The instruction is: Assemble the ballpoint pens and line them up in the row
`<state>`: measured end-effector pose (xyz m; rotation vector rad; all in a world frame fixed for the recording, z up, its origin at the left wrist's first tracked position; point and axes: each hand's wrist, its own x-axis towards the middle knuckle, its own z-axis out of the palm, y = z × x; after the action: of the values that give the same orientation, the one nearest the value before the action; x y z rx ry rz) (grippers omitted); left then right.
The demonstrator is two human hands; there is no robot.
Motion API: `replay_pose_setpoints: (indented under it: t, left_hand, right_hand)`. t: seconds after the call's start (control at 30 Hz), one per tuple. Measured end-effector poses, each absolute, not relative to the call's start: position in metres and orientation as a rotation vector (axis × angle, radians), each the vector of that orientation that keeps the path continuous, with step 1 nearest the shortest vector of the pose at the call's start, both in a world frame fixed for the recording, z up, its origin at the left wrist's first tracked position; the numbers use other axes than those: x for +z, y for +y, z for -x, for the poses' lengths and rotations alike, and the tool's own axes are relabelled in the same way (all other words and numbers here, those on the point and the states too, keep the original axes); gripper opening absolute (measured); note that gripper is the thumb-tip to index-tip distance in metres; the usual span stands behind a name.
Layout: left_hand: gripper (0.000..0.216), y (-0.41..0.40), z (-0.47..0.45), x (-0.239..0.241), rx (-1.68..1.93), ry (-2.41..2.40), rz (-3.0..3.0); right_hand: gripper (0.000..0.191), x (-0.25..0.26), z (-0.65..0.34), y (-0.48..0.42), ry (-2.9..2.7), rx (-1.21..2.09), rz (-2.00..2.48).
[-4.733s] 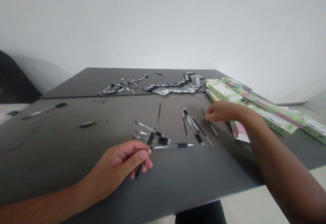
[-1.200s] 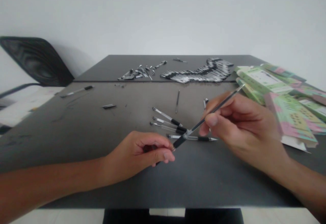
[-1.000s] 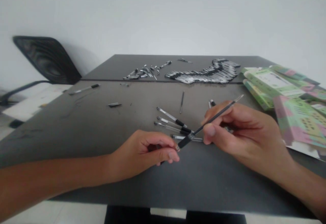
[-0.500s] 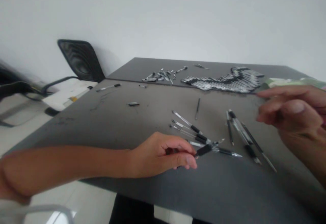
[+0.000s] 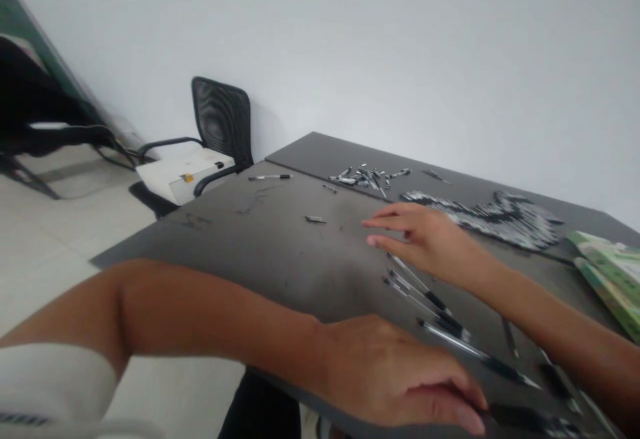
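My left hand (image 5: 400, 376) is low at the table's near side, fingers closed on a pen (image 5: 530, 419) whose dark grip points right and looks blurred. My right hand (image 5: 425, 236) hovers over the middle of the table, fingers stretched and parted, with nothing visible in them. Left of its fingertips lie small dark pen parts (image 5: 315, 219). Several clear pens with black grips, one of them a pen (image 5: 475, 352), lie between my hands. More pens to the right are partly covered by my right forearm.
Loose pen parts (image 5: 363, 178) are heaped at the back, beside a long row of pens (image 5: 520, 222). A single pen (image 5: 270, 177) lies at the left edge. Green packs (image 5: 610, 266) stand at the right. Beyond the table is a mesh chair (image 5: 223, 116).
The view has swung left. My right hand has moved left from the right side to over the middle of the table. The left hand still holds its pen, now lower in view.
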<state>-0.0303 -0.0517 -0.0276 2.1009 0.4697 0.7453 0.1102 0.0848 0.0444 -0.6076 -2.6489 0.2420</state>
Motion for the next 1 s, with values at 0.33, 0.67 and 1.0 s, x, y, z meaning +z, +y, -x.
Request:
replay_pose_setpoints:
  t: [0.33,0.67,1.0]
  left_hand:
    - [0.042,-0.038,0.021,-0.032,0.752,0.339,-2.054]
    - [0.034,-0.049,0.030,-0.026,0.896,0.497,-1.962]
    - [0.028,-0.054,0.029,-0.022,0.935,0.600,-1.677]
  right_hand:
    - [0.027,0.008,0.017,0.132,-2.952,0.235,0.616]
    - [0.016,0.023,-0.015,0.116,-2.687,0.487,0.911]
    - [0.028,0.056,-0.171,0.028,-1.474,1.323,0.924]
